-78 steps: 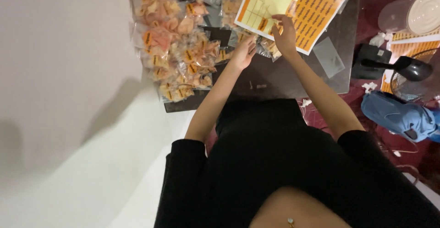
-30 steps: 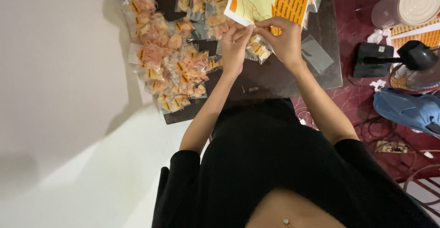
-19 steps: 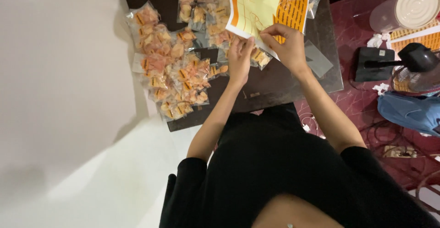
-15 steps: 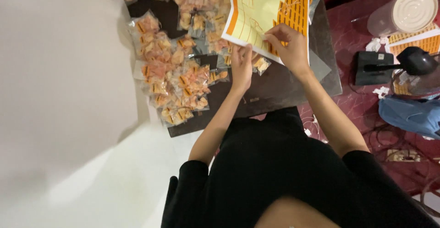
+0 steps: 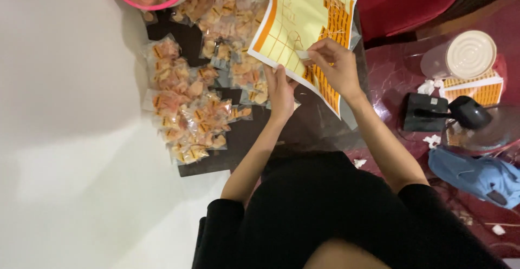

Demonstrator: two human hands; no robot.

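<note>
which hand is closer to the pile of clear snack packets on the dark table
Left. The left hand rests right beside the snack packets, holding the sticker sheet edge; the right hand is farther off, on the sheet.

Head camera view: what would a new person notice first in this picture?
First, the yellow and orange sticker sheet at top centre, held by both hands: the left hand at its lower edge, the right hand pinching near its orange labels. Left of it, a heap of small clear snack packets covers the dark table.
</note>
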